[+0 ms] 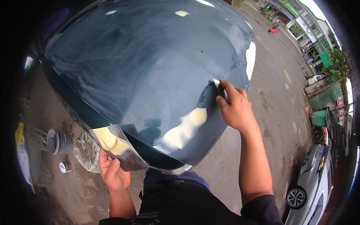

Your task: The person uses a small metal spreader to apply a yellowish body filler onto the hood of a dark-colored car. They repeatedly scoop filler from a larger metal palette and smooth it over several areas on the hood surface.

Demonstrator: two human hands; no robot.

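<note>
"What does the left hand (114, 173) grip?"
"A flat, dark, rectangular board (131, 159), bearing thick, pale-yellow paste (108, 140)."
"And the right hand (237, 107)?"
"It pinches a thin, flat, grey scraper (221, 90) at the glossy, dark-green, curved car panel (150, 67)."
"The smeared, creamy-yellow patch (183, 129)?"
"On that panel, between the two hands."

The painted panel (150, 75) is glossy, the paste (180, 135) smooth.
</note>
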